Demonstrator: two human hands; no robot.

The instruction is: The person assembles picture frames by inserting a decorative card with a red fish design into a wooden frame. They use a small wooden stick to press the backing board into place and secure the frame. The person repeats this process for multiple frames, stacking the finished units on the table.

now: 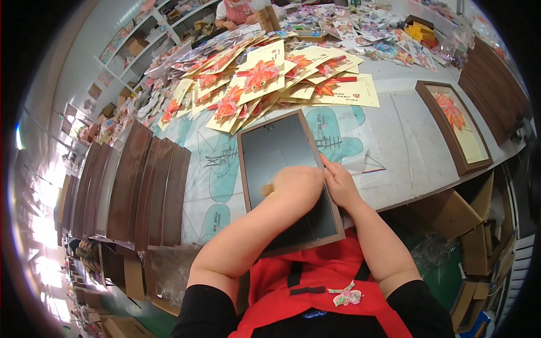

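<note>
A brown picture frame (265, 135) lies face down on the table before me, its dark back panel up. My left hand (296, 186) is closed on a small tan object (267, 190) and presses on the back panel. My right hand (340, 183) rests on the frame's right edge, its fingers flat against the rim. What the tan object is cannot be told.
A heap of yellow cards with red-orange fish (265, 79) lies behind the frame. Brown frames (141, 186) are stacked at the left. A finished framed picture (456, 127) lies at the right, more frames (496, 84) beyond. Another person (236, 11) sits at the far end. Cardboard boxes (468, 225) stand below the table.
</note>
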